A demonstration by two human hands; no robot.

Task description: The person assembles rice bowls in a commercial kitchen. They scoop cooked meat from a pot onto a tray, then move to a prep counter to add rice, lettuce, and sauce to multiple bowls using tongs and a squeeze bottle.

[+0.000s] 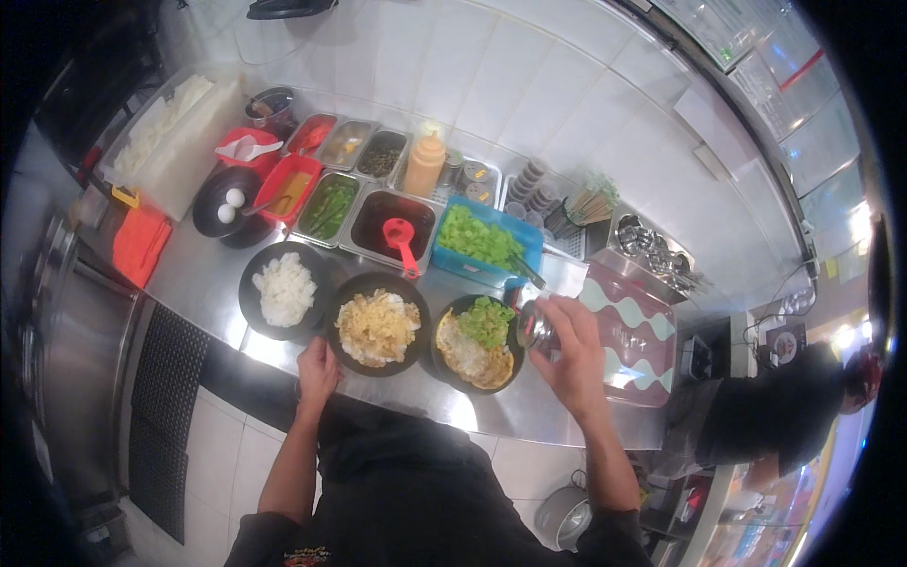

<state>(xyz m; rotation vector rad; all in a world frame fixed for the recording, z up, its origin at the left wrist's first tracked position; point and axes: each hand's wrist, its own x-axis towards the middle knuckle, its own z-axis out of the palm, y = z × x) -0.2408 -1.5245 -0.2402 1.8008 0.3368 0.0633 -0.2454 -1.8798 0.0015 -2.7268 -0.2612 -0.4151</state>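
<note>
Container (537, 327) gripped in the right hand (573, 357), left hand (318, 370) curled by the middle bowl (416, 292), hold unclear — one slip could drop it onto the lettuce (486, 324)!

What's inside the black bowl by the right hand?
In the black bowl, there's green leafy lettuce on a flat, browned, egg-like layer. The lettuce hides part of that layer, and the layer hides whatever is underneath, so I can't tell.

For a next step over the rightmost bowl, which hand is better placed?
Right, probably: the right hand holds a round container beside the rightmost bowl; the left hand is farther, by the middle bowl.
</note>
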